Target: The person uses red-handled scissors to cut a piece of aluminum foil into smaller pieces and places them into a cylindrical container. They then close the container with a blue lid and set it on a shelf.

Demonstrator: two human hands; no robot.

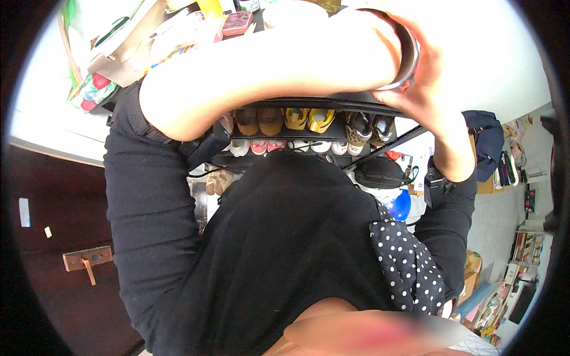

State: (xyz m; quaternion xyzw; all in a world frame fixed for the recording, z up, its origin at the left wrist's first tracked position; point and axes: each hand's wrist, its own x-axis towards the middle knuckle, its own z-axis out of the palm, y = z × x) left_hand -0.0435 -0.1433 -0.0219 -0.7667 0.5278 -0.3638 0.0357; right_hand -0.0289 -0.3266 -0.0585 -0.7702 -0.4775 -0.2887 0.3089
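A round, hollow container-like object with a grey inner wall and some red on its outside is held up at the upper right; its exact kind is unclear. My right hand wraps its outer side, thumb along the lower rim. From the left, my left forearm crosses in front of me, and my left hand reaches into the opening. Strong glare washes that hand out, and its fingers are hidden behind the rim. Below my arms is a black shoe rack.
Several pairs of shoes fill the rack shelves. A pink striped case lies among clutter beyond my left forearm. A black bag and a blue balloon are at the right. A dark door with a handle stands at the left.
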